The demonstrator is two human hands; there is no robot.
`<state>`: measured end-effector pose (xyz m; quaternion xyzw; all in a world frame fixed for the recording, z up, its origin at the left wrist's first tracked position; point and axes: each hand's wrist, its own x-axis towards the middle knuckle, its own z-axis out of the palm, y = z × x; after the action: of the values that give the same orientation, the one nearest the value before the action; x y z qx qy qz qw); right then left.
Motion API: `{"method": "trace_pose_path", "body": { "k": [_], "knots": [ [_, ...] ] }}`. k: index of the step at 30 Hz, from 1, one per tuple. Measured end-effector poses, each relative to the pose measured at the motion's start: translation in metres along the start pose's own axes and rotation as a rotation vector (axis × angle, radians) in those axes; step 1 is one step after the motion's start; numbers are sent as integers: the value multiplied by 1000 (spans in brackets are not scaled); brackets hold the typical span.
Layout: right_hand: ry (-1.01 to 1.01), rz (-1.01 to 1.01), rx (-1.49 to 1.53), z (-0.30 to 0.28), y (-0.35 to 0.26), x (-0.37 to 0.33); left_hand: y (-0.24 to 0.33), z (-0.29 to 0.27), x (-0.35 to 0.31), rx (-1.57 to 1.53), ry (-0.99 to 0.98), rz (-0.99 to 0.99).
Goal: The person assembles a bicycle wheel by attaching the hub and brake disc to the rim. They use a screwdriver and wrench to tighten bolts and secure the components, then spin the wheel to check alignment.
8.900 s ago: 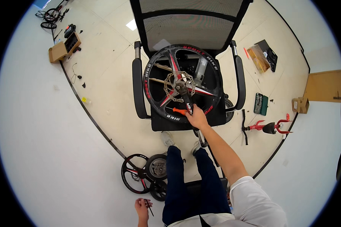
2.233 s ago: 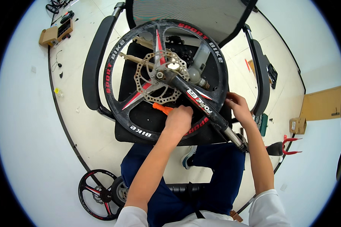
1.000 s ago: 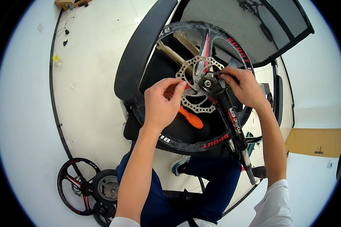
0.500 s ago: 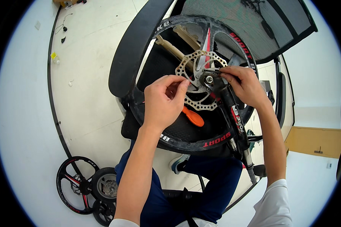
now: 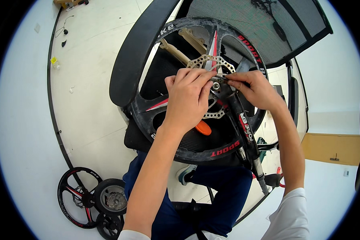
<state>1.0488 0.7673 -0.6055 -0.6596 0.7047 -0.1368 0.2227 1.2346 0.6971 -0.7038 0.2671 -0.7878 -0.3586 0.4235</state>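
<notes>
A black spoked wheel [image 5: 188, 155] with red and white trim lies on a chair seat, a drilled brake disc [image 5: 217, 115] around its hub. My right hand [image 5: 255, 89] pinches a thin dark rod-like tool [image 5: 225, 77], which looks like a hex key, above the disc's centre. My left hand [image 5: 190, 96] reaches over the disc, its fingertips closed close to the tool's other end; what they grip is hidden. Just below the fingertips is the axle nut [image 5: 216, 86]. A black suspension fork [image 5: 244, 125] runs from the hub toward the lower right.
An orange handle [image 5: 204, 128] shows under the wheel, beside my left wrist. The chair's armrest [image 5: 136, 56] rises at the left, its mesh back [image 5: 244, 24] behind. Cream fork-like tubes [image 5: 174, 53] lie beneath the wheel. More wheels [image 5: 82, 198] rest on the floor, lower left.
My left hand has moved right and up, from the disc's left side to over its centre near the tool. The right hand stays by the hub with the tool; the whole view has shifted slightly.
</notes>
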Motion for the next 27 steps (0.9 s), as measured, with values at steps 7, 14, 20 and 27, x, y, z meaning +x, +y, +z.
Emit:
{"method": "trace_pose_path", "body": {
  "k": [7, 14, 20, 27],
  "knots": [
    [-234, -59, -46, -21, 4, 22, 0, 9, -4, -5, 86, -15],
    [-357, -98, -58, -32, 2, 49, 0, 6, -9, -91, 73, -74],
    [-325, -43, -21, -23, 1, 39, -5, 14, -8, -106, 276, -150],
    [-66, 123, 127, -9, -9, 31, -14, 23, 2, -508, 267, -382]
  ]
}}
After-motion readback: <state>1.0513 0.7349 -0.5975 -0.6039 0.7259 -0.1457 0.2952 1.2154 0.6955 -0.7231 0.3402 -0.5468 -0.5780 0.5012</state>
